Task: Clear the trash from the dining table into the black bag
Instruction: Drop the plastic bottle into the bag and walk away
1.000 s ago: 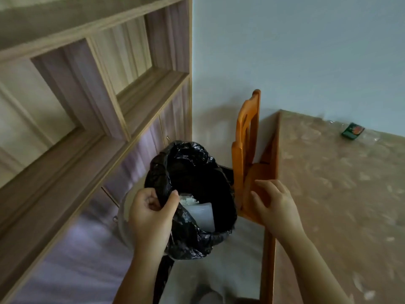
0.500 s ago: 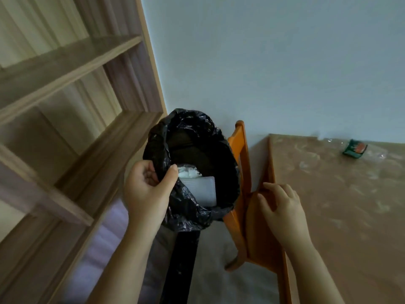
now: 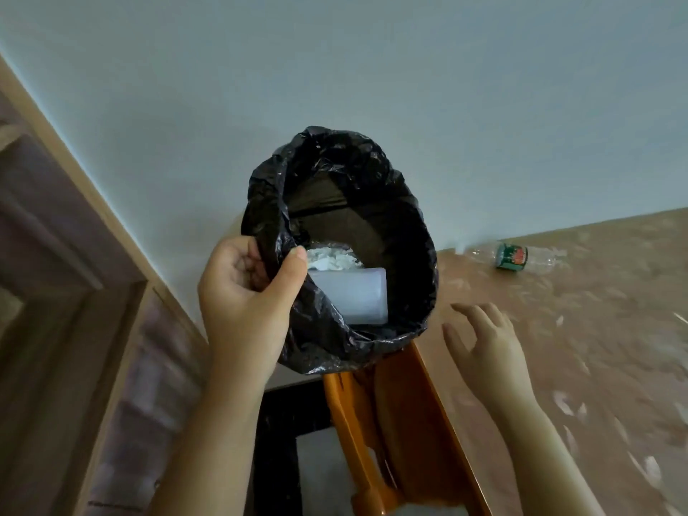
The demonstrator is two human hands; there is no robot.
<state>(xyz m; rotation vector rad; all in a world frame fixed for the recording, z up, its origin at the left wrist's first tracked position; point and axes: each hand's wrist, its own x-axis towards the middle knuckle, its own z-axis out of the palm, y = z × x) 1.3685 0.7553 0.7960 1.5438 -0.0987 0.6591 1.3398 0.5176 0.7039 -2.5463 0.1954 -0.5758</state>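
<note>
At the far left stands a blurred brown wooden shelving unit (image 3: 56, 292) with a paler edge strip, set against a plain pale blue-grey wall (image 3: 335, 68) that fills the top of the view. Next comes the left hand (image 3: 249, 292), raised in front of the wall. Its fingers are curled and its thumb presses over the rim of a crinkled black plastic bag (image 3: 327, 348), so the near-left edge of the rim is pinched between thumb and fingers. The bag hangs from that grip with its mouth wide open toward the camera. Inside lie a crumpled wad of white paper (image 3: 331, 259) and, just below and touching it, a frosted white rectangular plastic container (image 3: 350, 297). Under the bag is a black frame (image 3: 279, 441), though what it belongs to I cannot tell. Right of it a glossy orange wooden chair (image 3: 372, 441) sits close against the left edge of a beige marbled dining table (image 3: 595, 366). The right hand (image 3: 487, 344) is over the near-left part of that table, palm down, fingers spread and loosely bent, holding nothing; whether it touches the top I cannot tell. Well beyond it, near the wall, a crushed clear plastic bottle with a green and red label (image 3: 512, 256) lies on its side on the table, apart from hand and bag
</note>
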